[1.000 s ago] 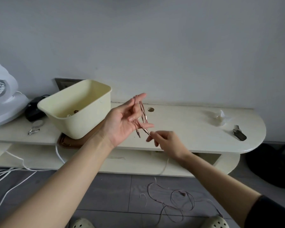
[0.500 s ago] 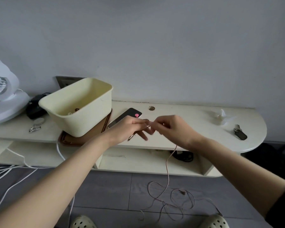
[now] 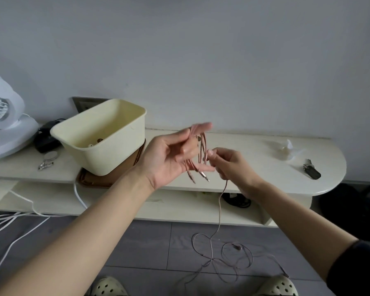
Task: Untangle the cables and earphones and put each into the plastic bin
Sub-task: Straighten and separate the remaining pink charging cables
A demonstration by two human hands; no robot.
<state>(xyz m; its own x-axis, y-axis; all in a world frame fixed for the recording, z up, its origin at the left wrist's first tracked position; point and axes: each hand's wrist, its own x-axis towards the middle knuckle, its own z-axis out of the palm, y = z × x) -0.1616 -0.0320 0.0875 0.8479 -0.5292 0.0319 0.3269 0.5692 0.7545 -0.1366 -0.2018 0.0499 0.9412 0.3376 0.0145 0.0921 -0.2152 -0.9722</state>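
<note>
Head view. L hand (image 3: pixel 169 154) is raised palm-up at frame centre, fingers spread and straight, tips motion-blurred. The pink earphone cable (image 3: pixel 203 150) is looped several times round those fingers, and two plug ends (image 3: pixel 205 178) dangle below the thumb. R hand (image 3: pixel 231 165) sits just beside it at 3 o'clock, with thumb and forefinger pinching one strand and the other fingers curled in.

From that pinch the strand drops toward 6 o'clock to a loose tangle on the floor tiles (image 3: pixel 150 242). One earbud (image 3: pixel 237 247) shows in the tangle. Can't tell whether the loops there are knotted or only overlapping.

The plastic bin (image 3: pixel 107 159) stands on the shelf (image 3: pixel 254 150) at 9 o'clock of the L hand, close by, open top tilted toward the camera. Something small lies inside, too small to ID. White flat cables (image 3: pixel 15 223) lie on the floor at 8 o'clock. Keys (image 3: pixel 311 171) are on the shelf at 3 o'clock, well apart.

Handling, imo: the cable is v. light, thin and limp, has no stiffness, and slips off straight fingers easily. It is fragile at the plug and bud joints, so don't yank. Best to pinch the strand itself near the coil and feed it w/ light tension. To bin it, grip the whole coil across the loops so it doesn't spring open.
</note>
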